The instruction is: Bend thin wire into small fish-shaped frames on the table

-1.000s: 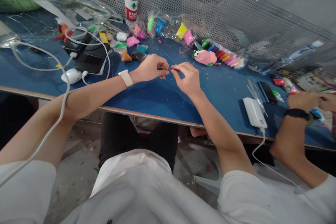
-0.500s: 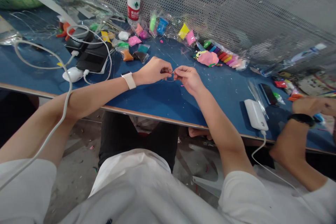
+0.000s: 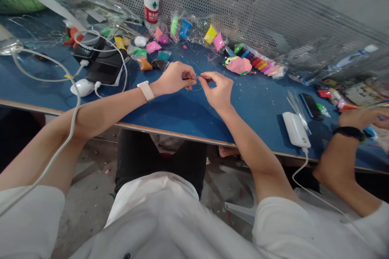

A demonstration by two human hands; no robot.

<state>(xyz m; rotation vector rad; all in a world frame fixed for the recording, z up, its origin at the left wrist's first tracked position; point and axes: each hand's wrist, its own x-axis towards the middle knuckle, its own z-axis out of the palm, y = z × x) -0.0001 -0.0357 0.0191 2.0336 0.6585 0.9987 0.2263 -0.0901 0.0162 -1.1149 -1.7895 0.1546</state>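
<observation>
Over the blue table [image 3: 182,115], my left hand [image 3: 176,77] and my right hand [image 3: 218,89] meet with their fingertips almost touching. A thin, wire-like strand [image 3: 197,90] curves in a loop between them; whether it is wire or thread I cannot tell. Both hands are closed in a pinch on it. Behind my right hand lies a pink clay figure [image 3: 238,65] with a yellow face and an eye. Bagged orange clay [image 3: 145,64] and a dark clay packet [image 3: 160,64] lie just behind my left hand.
A water bottle [image 3: 151,2] stands by the perforated metal panel [image 3: 273,4]. Black devices [image 3: 105,64], white cables and a white mouse-shaped object [image 3: 83,88] lie at left. At right are a white power bank [image 3: 296,130], a phone [image 3: 311,106] and another person's hand [image 3: 358,119].
My right hand has turned and lifted slightly, its fingers now more bent. The strand's loop shows more clearly between my hands. The other person's hand at right has shifted a little.
</observation>
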